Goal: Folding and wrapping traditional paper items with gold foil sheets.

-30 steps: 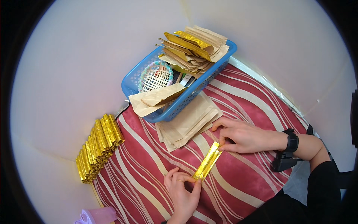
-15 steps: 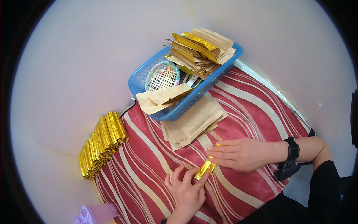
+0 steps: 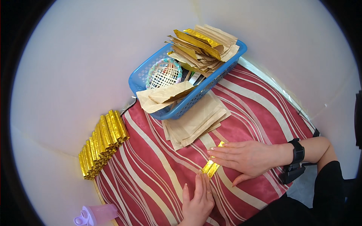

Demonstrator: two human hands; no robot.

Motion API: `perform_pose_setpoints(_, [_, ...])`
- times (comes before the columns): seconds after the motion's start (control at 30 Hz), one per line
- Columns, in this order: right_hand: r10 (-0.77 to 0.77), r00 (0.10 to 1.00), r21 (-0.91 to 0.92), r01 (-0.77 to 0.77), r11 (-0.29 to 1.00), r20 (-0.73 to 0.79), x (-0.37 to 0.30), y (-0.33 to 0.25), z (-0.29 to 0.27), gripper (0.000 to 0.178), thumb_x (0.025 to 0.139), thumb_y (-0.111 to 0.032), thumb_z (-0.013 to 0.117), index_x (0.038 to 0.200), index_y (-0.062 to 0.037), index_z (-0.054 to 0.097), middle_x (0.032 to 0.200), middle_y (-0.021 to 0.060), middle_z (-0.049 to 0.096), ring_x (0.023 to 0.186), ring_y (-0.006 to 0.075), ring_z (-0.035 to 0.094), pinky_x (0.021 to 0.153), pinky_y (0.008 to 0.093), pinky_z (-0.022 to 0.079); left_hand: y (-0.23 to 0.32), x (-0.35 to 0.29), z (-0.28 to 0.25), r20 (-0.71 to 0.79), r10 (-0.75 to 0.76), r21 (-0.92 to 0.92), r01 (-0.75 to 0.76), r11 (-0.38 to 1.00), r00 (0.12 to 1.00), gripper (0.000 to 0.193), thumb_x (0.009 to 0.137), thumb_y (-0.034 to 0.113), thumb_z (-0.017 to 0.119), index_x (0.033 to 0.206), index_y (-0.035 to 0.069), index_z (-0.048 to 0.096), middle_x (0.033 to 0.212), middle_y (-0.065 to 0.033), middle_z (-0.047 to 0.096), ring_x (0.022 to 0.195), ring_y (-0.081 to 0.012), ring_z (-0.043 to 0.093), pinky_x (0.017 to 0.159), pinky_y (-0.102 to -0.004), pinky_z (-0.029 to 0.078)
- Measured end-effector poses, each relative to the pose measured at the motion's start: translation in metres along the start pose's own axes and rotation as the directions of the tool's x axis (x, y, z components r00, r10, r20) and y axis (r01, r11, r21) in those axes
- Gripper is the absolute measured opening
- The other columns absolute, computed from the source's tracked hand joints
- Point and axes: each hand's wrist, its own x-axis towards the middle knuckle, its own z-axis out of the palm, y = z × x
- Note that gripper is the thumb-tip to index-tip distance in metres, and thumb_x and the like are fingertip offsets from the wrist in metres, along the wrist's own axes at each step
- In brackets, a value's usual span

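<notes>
A narrow folded strip of gold foil paper [image 3: 211, 168] lies slantwise on the red striped cloth. Across its upper part rests my right hand [image 3: 245, 158], palm down, fingers stretched out and thumb apart. My left hand [image 3: 198, 201] touches the strip's lower end with its fingertips; the fingers are straight and close together, the thumb held away. Part of the strip is hidden under the right fingers. Just beyond it lies a stack of tan paper sheets [image 3: 196, 122], partly under the blue basket [image 3: 181, 109].
Paper sheets with gold foil [image 3: 200, 49] and a small woven basket [image 3: 164, 73] sit in the blue basket. At the left, many gold paper rolls [image 3: 103, 141] are piled up. A lilac bottle [image 3: 100, 214] is at the lower left. The striped cloth [image 3: 151, 165] spreads beneath.
My left hand has shifted right, its spread, bent fingers now straight and together at the strip's lower end. The right hand stays on the strip, its thumb now out to the side.
</notes>
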Motion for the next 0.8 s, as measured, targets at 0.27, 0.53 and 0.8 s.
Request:
perform_pose_setpoints(0.27, [-0.019,1.000,0.067,0.020,0.998,-0.015,-0.002,0.000,0.000,0.086,0.082,-0.065,0.051,0.136,0.0016,0.041,0.146,0.0251,0.031,0.136,0.0349,0.032,0.113,0.0406,0.026,0.006,0.001,0.003,0.002,0.021,-0.035,-0.021,0.999,1.000,0.041,0.090,0.020,0.050,0.126,0.001,0.054,0.114,-0.0136,0.064,0.127,-0.0219,0.046,0.101,-0.0496,0.035])
perform_pose_setpoints(0.53, [-0.008,1.000,-0.024,0.008,1.000,-0.012,0.000,-0.004,0.000,0.087,0.081,-0.068,0.049,0.135,0.0000,0.043,0.144,0.0247,0.033,0.135,0.0344,0.034,0.112,0.0418,0.025,0.007,-0.001,0.000,0.027,0.016,0.012,-0.016,1.000,1.000,0.042,0.088,0.018,0.051,0.125,-0.001,0.055,0.117,-0.0151,0.063,0.128,-0.0225,0.046,0.102,-0.0503,0.034])
perform_pose_setpoints(0.8, [-0.005,1.000,-0.064,0.005,0.998,-0.014,-0.002,-0.004,0.002,0.092,0.081,-0.069,0.046,0.135,0.0043,0.040,0.144,0.0230,0.035,0.136,0.0315,0.033,0.114,0.0430,0.022,-0.007,0.005,0.003,0.034,0.050,-0.309,-0.037,0.950,0.998,0.044,0.087,0.012,0.049,0.127,-0.006,0.049,0.132,-0.0212,0.051,0.127,-0.0299,0.047,0.104,-0.0422,0.037])
